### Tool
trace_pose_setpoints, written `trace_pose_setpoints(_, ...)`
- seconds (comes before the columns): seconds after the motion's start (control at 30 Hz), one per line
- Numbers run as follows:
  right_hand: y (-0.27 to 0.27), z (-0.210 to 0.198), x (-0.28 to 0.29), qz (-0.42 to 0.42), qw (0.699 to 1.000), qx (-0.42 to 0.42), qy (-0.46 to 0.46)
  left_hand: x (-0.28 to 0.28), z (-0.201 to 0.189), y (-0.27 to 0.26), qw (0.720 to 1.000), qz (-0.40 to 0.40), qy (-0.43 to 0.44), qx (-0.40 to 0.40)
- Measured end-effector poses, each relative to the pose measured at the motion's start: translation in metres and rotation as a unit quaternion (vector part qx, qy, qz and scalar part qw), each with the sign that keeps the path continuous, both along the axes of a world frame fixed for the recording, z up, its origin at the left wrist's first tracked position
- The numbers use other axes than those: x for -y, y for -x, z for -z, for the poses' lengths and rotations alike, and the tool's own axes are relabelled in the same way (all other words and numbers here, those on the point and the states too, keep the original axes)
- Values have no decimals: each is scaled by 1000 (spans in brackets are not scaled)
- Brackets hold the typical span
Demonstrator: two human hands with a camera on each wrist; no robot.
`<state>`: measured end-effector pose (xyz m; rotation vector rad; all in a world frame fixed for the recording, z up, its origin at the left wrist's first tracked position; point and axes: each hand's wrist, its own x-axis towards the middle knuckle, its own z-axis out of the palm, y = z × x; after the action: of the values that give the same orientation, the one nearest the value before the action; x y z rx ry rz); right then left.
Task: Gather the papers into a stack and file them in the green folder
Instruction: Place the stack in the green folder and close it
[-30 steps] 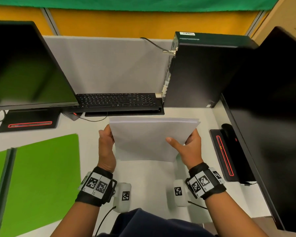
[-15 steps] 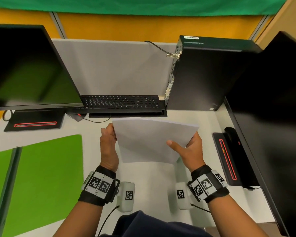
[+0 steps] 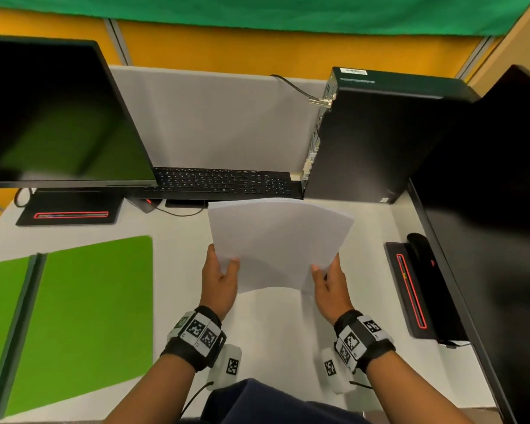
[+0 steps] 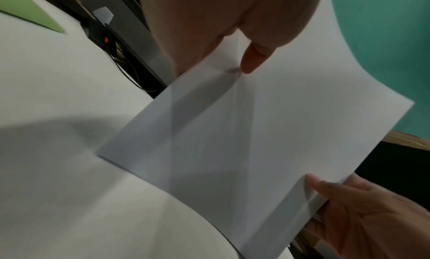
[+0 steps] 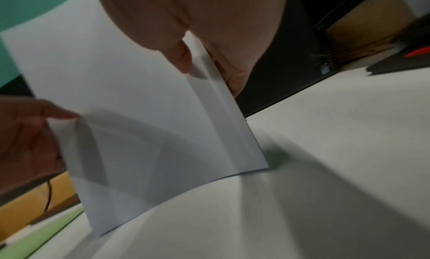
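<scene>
A stack of white papers (image 3: 280,243) stands tilted on its lower edge on the grey desk (image 3: 178,240). My left hand (image 3: 219,278) pinches its lower left side, thumb on the near face. My right hand (image 3: 329,281) pinches the lower right side the same way. The left wrist view shows the papers (image 4: 244,134) bowed, with my left thumb (image 4: 252,60) on them. In the right wrist view the papers (image 5: 130,106) touch the desk along their bottom edge. The green folder (image 3: 83,316) lies open and flat at the left, apart from both hands.
A black keyboard (image 3: 224,182) and a tower PC (image 3: 374,136) stand behind the papers. One monitor (image 3: 49,117) is at the back left, another (image 3: 496,209) along the right edge. A black monitor base (image 3: 416,289) lies right of my right hand.
Both hands have slid down from the papers' sides to their lower corners, and the stack now leans farther back with its top edge bowed.
</scene>
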<state>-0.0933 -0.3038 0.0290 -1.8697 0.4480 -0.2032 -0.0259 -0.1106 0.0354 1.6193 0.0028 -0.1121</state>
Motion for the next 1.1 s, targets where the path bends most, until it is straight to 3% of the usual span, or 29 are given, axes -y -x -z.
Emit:
trace_pose_setpoints(0.13,-20,-18,-19,-13,998,2,63,-20,-6,-16,999,-28,-20,-8)
trace_pose_setpoints(0.27,-57,-37,-73,-79,993,1,92,-82,-16,-42,994,-99,-34,-17)
trace_pose_setpoints(0.4,-89,-37,-160,-165,983,-75,27,-181,-16,-54,976,-191,-99,-38)
trace_pose_setpoints(0.5,-106,-14,-233,-208,968,-137,-21,-257,-5,-50,956,-224,-180,-64)
trace_pose_setpoints(0.63,-115,12,-304,-243,942,-221,-70,-361,1,-43,917,-248,-278,-144)
trace_pose_setpoints(0.77,-114,40,-332,-222,932,-281,-57,-476,12,-24,833,-307,-383,-255)
trace_pose_setpoints(0.9,-115,62,-336,-190,919,-346,-23,-544,41,3,760,-291,-436,-384)
trace_pose_setpoints(0.97,-116,65,-337,-179,917,-356,-11,-558,55,8,747,-279,-436,-416)
trace_pose_setpoints(1.1,-117,66,-346,-173,917,-360,-11,-546,49,6,768,-256,-375,-451)
